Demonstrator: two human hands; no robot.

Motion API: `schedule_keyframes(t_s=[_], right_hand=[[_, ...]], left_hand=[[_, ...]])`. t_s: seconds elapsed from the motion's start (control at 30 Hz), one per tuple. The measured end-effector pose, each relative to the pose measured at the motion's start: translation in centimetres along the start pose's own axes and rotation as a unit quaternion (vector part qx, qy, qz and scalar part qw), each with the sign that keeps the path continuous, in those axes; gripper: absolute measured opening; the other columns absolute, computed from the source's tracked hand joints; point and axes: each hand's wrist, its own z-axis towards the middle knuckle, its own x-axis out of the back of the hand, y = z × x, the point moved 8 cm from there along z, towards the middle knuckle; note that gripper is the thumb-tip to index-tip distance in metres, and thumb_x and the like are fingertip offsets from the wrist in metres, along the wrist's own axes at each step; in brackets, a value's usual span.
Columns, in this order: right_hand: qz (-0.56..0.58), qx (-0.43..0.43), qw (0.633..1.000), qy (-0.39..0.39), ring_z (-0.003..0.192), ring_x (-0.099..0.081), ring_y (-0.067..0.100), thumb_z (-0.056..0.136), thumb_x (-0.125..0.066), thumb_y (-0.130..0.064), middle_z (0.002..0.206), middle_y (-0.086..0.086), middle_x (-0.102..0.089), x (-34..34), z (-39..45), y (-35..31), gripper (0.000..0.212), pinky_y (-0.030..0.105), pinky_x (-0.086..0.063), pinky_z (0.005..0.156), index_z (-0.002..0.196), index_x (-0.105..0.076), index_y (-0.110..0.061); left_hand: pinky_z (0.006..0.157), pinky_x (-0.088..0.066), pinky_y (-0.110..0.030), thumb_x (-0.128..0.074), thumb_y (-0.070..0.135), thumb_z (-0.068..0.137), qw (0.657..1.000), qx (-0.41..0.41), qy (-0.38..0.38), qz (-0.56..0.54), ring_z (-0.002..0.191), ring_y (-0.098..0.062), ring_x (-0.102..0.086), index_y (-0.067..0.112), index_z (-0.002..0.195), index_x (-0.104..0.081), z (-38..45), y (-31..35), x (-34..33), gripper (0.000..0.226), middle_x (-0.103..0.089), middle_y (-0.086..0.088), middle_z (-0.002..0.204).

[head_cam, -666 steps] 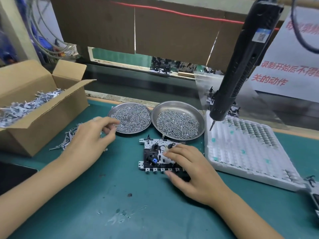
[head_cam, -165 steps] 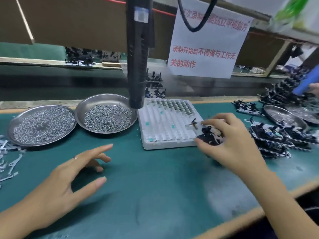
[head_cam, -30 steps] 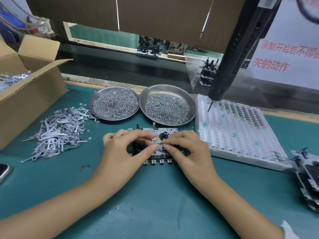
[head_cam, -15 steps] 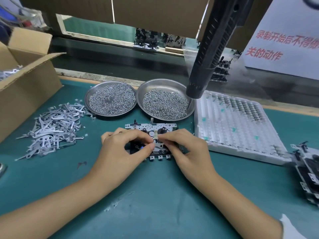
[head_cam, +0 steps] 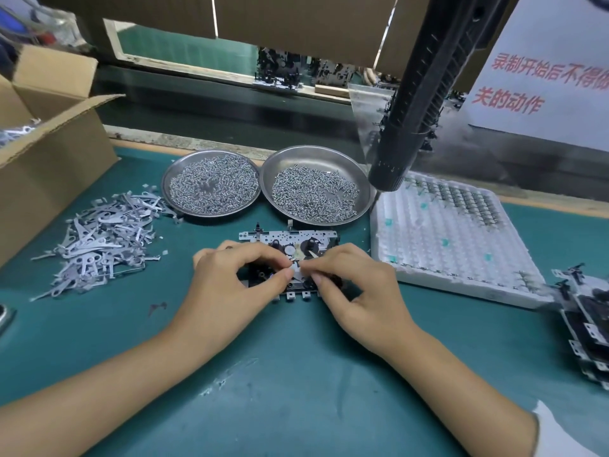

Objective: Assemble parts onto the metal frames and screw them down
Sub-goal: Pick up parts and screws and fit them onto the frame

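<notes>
A metal frame with black and white parts lies flat on the green mat, just in front of the two screw dishes. My left hand and my right hand are both over its near half, fingers curled, fingertips meeting at its middle. Between them they pinch a small silvery part on the frame; its exact shape is hidden by the fingers. The black electric screwdriver hangs above the right dish, untouched.
Two steel dishes hold screws, the left dish and the right dish. A heap of flat metal levers lies at the left beside a cardboard box. A white foam tray and stacked frames sit at the right.
Both hands have stayed on the frame over the last second, with the fingertips shifting slightly at its middle. The view has tilted a little, so the screwdriver appears further right.
</notes>
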Motion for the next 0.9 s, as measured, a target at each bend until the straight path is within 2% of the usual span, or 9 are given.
schedule_keyframes(t_s=[0.1, 0.23, 0.43, 0.67, 0.9], right_hand=[[-0.030, 0.020, 0.999, -0.021, 0.082, -0.058, 0.014, 0.081, -0.064, -0.003, 0.080, -0.002, -0.069, -0.2, -0.1, -0.3, 0.018, 0.022, -0.048, 0.074, 0.095, -0.074, -0.008], [-0.044, 0.026, 0.998, -0.027, 0.083, -0.057, 0.013, 0.077, -0.070, -0.004, 0.081, -0.003, -0.069, -0.1, -0.2, -0.2, 0.019, 0.024, -0.049, 0.075, 0.095, -0.074, -0.009], [-0.054, 0.046, 0.997, -0.036, 0.083, -0.056, 0.014, 0.078, -0.073, -0.005, 0.084, -0.005, -0.070, -0.4, -0.3, -0.3, 0.018, 0.027, -0.049, 0.076, 0.095, -0.074, -0.010], [-0.091, 0.092, 0.991, -0.029, 0.079, -0.058, 0.022, 0.079, -0.072, -0.004, 0.083, -0.001, -0.071, -0.4, -0.4, -0.9, 0.015, 0.033, -0.050, 0.073, 0.094, -0.073, -0.005], [-0.134, 0.117, 0.983, -0.045, 0.083, -0.059, 0.023, 0.081, -0.069, -0.002, 0.083, 0.000, -0.071, -0.6, -0.6, -1.2, 0.014, 0.033, -0.048, 0.076, 0.094, -0.074, -0.006]], left_hand=[[0.094, -0.041, -0.053, -0.079, 0.028, 0.074, 1.000, -0.003, 0.000, 0.005, 0.084, -0.005, -0.060, 0.036, 0.080, -0.071, -0.1, 0.0, 0.1, 0.013, -0.066, 0.027, 0.078], [0.094, -0.043, -0.049, -0.075, 0.029, 0.074, 1.000, -0.005, 0.006, 0.005, 0.084, -0.004, -0.060, 0.037, 0.074, -0.072, 0.0, 0.1, 0.2, 0.009, -0.065, 0.029, 0.077], [0.084, -0.049, -0.036, -0.076, 0.022, 0.076, 1.000, 0.001, -0.005, -0.006, 0.083, -0.011, -0.062, 0.034, 0.088, -0.069, -0.1, -0.1, 0.0, 0.018, -0.069, 0.017, 0.072], [0.084, -0.050, -0.030, -0.079, 0.018, 0.073, 1.000, 0.007, -0.004, -0.002, 0.080, -0.007, -0.064, 0.030, 0.084, -0.071, -0.1, -0.2, 0.1, 0.018, -0.070, 0.018, 0.073], [0.079, -0.048, -0.022, -0.077, 0.020, 0.075, 1.000, 0.007, -0.010, 0.006, 0.083, -0.007, -0.062, 0.035, 0.082, -0.070, 0.0, -0.1, 0.1, 0.018, -0.069, 0.021, 0.072]])
